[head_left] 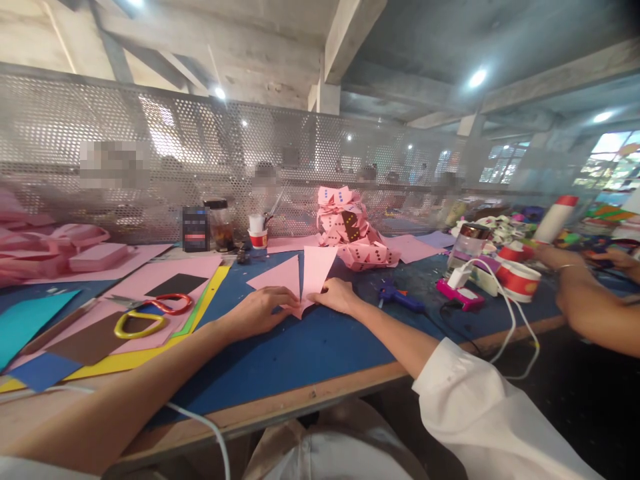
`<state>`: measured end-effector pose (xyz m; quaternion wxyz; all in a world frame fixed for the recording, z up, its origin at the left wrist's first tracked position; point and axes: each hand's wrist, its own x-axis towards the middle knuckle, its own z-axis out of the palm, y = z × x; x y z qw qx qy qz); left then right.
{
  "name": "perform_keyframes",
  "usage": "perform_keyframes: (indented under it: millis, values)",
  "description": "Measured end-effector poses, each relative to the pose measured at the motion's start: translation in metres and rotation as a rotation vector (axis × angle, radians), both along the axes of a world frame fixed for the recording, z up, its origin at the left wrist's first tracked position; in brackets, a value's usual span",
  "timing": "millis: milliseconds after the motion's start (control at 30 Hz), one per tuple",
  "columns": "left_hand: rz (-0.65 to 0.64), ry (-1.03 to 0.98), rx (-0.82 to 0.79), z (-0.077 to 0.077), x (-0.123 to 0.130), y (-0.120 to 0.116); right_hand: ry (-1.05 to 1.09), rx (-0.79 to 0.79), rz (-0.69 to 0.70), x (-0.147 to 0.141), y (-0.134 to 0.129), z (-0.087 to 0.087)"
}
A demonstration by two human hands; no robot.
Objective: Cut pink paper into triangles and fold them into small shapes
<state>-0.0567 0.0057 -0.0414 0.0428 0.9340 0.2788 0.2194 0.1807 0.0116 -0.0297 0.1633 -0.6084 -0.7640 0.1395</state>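
Observation:
A piece of pink paper (316, 270), creased into a V with its point toward me, is between my hands on the blue tabletop. My left hand (263, 308) presses its fingers together over the lower left flap. The right-hand flap stands up from the table, and my right hand (339, 295) pinches it near the bottom fold. Both thumbs are partly hidden. Just behind the paper lies a heap of folded pink paper pieces (345, 223) printed with dark dots. To the right of my right hand lies a blue glue gun (400, 297).
Red-and-yellow-handled scissors (153, 313) rest on coloured sheets at left, beside stacked pink pieces (97, 257). A paper cup (259, 238) stands at the back. At right are a pink power strip (460, 295), white cables, a tape roll (517, 277) and another person's arm (590, 293).

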Motion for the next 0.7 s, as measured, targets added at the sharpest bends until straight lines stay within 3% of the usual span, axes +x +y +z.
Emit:
perform_keyframes:
  millis: [700]
  values:
    - [-0.003,0.032,0.005,0.0028,-0.0004,-0.0011,0.029,-0.022,0.050,0.0027,0.0005,0.0005]
